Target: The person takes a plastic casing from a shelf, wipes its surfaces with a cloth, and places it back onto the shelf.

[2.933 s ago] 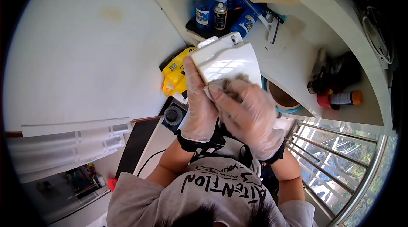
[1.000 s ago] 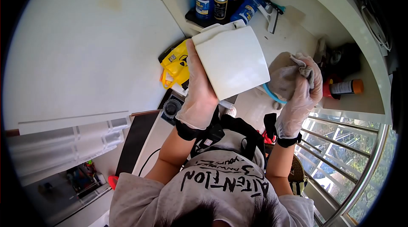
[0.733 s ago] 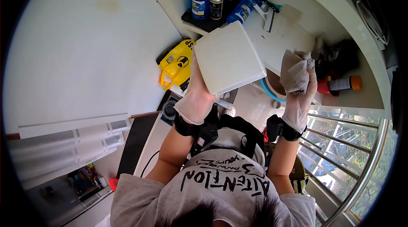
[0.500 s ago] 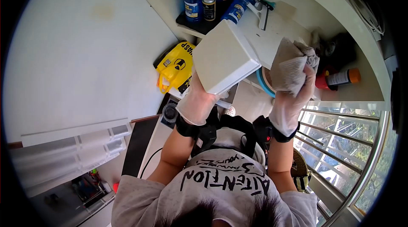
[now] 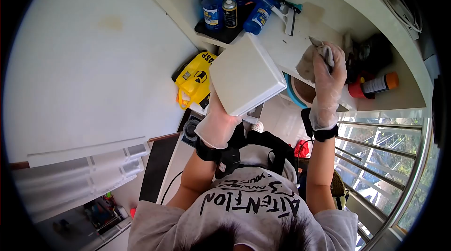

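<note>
My left hand [image 5: 220, 122], in a clear glove, is closed on the lower left edge of a white square box or lid [image 5: 246, 75], holding it tilted in front of me. Its fingers are mostly hidden beneath. On the right, my gloved right hand [image 5: 330, 75] grips a bunched grey cloth [image 5: 307, 65], part of which hangs to the left of the fingers. A gap separates the cloth from the white square piece.
Blue liquid bottles [image 5: 213, 11] and a spray can [image 5: 230, 14] stand on the shelf beside a squeegee [image 5: 290, 22]. A yellow bag [image 5: 193, 79] lies at left. An orange-capped can [image 5: 380, 84] is at right, above the barred window [image 5: 376, 152].
My right hand has turned, and the cloth is now more bunched and hangs lower to its left. The white square piece sits slightly lower and further left in view.
</note>
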`<action>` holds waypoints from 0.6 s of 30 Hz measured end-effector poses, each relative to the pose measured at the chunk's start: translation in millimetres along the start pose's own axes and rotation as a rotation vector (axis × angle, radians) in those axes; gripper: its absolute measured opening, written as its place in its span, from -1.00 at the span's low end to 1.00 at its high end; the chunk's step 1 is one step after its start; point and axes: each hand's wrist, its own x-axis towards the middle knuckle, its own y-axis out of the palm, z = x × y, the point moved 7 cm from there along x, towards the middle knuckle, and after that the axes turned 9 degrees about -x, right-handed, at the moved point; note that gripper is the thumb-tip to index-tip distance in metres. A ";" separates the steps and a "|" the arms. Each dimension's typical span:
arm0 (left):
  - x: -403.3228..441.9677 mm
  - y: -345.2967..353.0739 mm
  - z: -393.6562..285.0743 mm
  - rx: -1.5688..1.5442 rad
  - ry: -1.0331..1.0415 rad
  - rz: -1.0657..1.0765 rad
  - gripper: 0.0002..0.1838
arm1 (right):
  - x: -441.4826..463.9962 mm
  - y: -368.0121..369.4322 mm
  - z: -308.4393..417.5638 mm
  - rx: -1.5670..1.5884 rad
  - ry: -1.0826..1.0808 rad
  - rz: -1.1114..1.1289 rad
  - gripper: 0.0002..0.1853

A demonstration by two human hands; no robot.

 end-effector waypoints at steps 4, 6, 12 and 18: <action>-5.5 11.2 16.9 -0.175 -0.250 0.151 -0.47 | -39.9 15.5 -50.4 0.876 0.707 0.083 -0.74; -3.4 6.5 2.6 -0.001 -0.098 0.045 -0.56 | -51.8 19.0 -64.4 1.053 0.870 0.050 -0.71; 6.0 11.1 -5.6 0.014 0.090 0.057 -0.54 | -69.0 36.4 -56.6 1.578 1.301 0.009 -0.55; 17.9 14.0 -0.4 -0.302 -0.006 -0.052 -0.53 | -62.5 9.4 -31.8 1.404 0.907 0.164 -0.53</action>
